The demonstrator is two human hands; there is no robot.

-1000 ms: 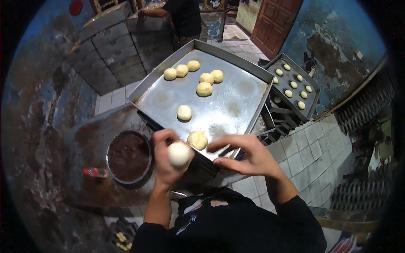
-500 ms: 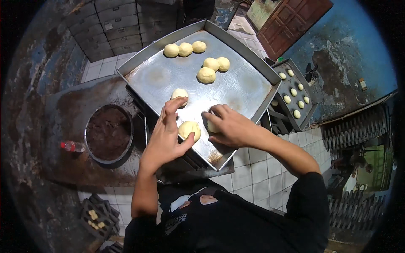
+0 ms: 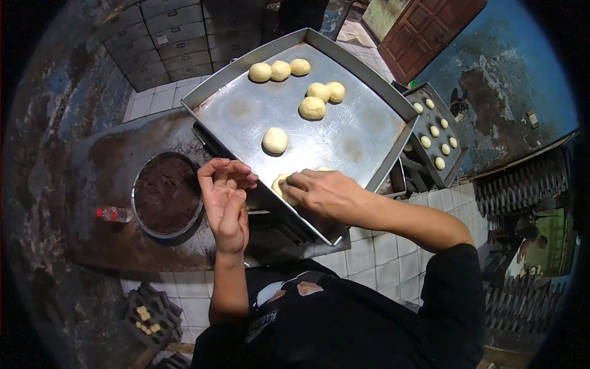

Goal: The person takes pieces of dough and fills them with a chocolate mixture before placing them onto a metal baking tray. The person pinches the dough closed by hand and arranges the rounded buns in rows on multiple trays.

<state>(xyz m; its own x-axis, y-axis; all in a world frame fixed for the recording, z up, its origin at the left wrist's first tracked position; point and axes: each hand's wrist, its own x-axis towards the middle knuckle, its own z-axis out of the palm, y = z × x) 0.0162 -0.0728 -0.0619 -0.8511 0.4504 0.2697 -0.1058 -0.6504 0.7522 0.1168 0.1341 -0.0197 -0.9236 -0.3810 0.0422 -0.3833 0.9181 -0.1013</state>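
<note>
A large grey metal tray [image 3: 233,120] with raised sides holds pale yellow dough balls. At its near left corner my right hand [image 3: 329,195] has its fingers closed over one dough ball [image 3: 280,186], partly hidden by them. Behind those knuckles the top of another ball [image 3: 323,168] peeks out. A single dough ball [image 3: 275,141] sits farther up the tray. My left hand [image 3: 226,206] is just outside the tray's left edge, palm turned up and fingers loosely bent, with nothing visible in it. Two groups of balls, a row [image 3: 280,71] and a cluster [image 3: 313,107], touch one another toward the far side.
A round tub of dark brown filling [image 3: 167,194] stands on the worn table [image 3: 92,160], beside a red-capped bottle [image 3: 114,214]. Another tray [image 3: 444,158] with spaced dough balls is at the right. Stacked dark trays with dough pieces [image 3: 147,320] stand low at left.
My left hand has lifted off the tray and moved left, turning palm up. The right hand has shifted left onto the near dough ball, uncovering part of the one behind it.
</note>
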